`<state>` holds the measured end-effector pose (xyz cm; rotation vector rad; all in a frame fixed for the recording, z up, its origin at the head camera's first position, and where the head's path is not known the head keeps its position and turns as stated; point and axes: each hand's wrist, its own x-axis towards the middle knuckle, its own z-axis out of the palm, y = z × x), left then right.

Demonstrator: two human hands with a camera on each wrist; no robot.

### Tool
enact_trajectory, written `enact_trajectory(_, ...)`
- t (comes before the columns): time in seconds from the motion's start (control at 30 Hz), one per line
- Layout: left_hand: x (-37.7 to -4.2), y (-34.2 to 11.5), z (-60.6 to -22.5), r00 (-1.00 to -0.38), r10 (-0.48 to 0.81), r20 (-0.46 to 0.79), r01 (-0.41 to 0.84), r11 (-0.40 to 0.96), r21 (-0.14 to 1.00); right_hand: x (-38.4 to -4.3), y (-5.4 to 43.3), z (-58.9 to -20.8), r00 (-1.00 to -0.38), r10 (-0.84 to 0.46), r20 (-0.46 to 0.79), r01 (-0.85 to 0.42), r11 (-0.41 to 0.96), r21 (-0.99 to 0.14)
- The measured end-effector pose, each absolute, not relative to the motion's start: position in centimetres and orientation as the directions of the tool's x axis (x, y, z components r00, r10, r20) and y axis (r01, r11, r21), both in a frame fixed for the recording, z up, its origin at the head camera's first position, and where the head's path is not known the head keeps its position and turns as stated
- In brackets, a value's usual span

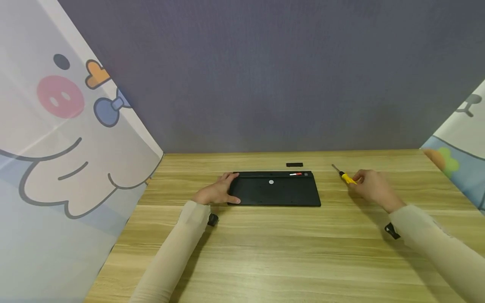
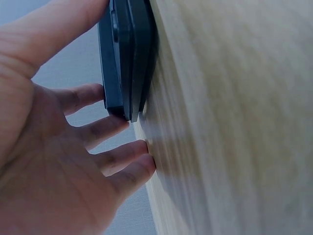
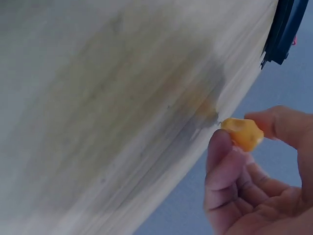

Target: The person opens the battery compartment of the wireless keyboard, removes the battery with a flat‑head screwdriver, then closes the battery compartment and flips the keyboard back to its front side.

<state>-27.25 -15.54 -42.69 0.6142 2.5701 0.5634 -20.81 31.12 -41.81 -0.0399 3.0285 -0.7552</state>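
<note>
A black keyboard [image 1: 273, 195] lies face down on the table, its long battery slot at the far edge holding a red-and-white battery [image 1: 296, 174]. My left hand [image 1: 217, 191] grips the keyboard's left end, thumb at the near corner and forefinger at the far corner. In the left wrist view the other fingertips [image 2: 139, 166] reach down beside the keyboard's end. To the right, my right hand [image 1: 373, 189] pinches the yellow handle of a screwdriver [image 1: 347, 178] between thumb and fingers. Its metal shaft points away to the far left. The right wrist view shows only the handle's butt end.
A small black cover [image 1: 294, 164] lies behind the keyboard on the wooden table [image 1: 257, 252]. A grey partition [image 1: 265, 84] stands along the table's back edge. Cartoon-printed panels flank it, one on the left [image 1: 45, 176] and one on the right [image 1: 470, 134].
</note>
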Motion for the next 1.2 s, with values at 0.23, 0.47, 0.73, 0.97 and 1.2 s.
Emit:
enact_trajectory(0.23, -27.3, -15.7, -42.6, -0.804, 0.503, -0.317, 0.327, 0.819, 0.472, -20.5, 30.8, -42.5, -0.998, -0.048, -0.049, -0.019, 0.881, -0.472)
enact_trajectory(0.47, -27.2, -15.7, -42.6, -0.802, 0.503, -0.322, 0.330, 0.823, 0.463, -20.6, 30.7, -42.7, -0.995, -0.066, -0.080, -0.021, 0.885, -0.465)
enact_trajectory(0.73, -27.2, -15.8, -42.7, -0.803, 0.500, -0.324, 0.323, 0.822, 0.468, -20.6, 30.1, -42.0, -0.991, -0.091, -0.098, -0.038, 0.894, -0.446)
enact_trajectory(0.97, -27.2, -15.7, -42.7, -0.802, 0.501, -0.325, 0.321, 0.820, 0.474, -20.9, 28.7, -41.7, -0.992, -0.127, -0.020, -0.103, 0.882, -0.460)
enact_trajectory(1.2, -27.3, -15.6, -42.6, -0.800, 0.510, -0.317, 0.328, 0.814, 0.480, -21.1, 26.8, -42.3, -0.957, -0.288, 0.041, -0.266, 0.808, -0.526)
